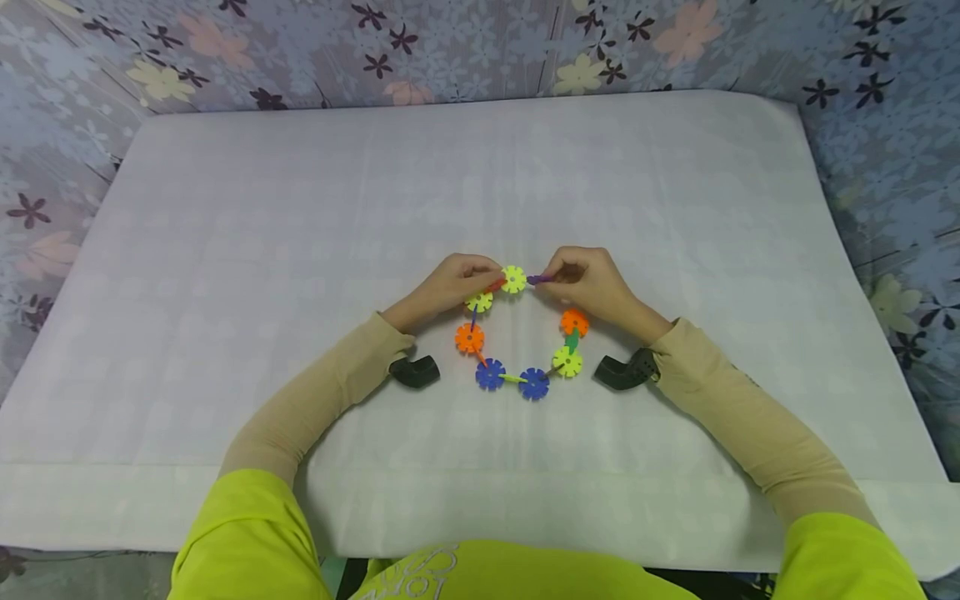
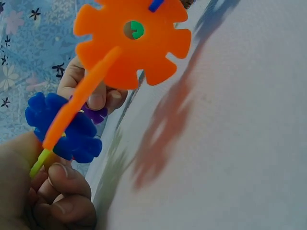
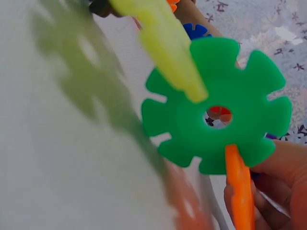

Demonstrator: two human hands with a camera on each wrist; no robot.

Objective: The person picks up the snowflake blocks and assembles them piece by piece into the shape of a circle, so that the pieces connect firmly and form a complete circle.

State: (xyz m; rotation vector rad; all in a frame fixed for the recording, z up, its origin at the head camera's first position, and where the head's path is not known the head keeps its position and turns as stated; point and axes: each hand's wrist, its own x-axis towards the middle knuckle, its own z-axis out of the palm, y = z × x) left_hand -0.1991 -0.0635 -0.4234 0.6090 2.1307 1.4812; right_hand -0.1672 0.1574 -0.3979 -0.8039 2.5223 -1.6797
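A curved chain of notched plastic discs, joined edge to edge, lies between the hands, with an orange disc, a blue disc and a green disc among them. At the far side, the left hand pinches a red disc beside a yellow-green disc. Facing it, the right hand pinches a purple disc between thumb and fingers. The purple disc's edge is right at the yellow-green disc; whether they are joined I cannot tell. Another orange disc sits just below the right hand.
A white cloth covers the table. Black curved wrist devices show beside both forearms, near the chain. Flower-patterned fabric borders the far edge and sides.
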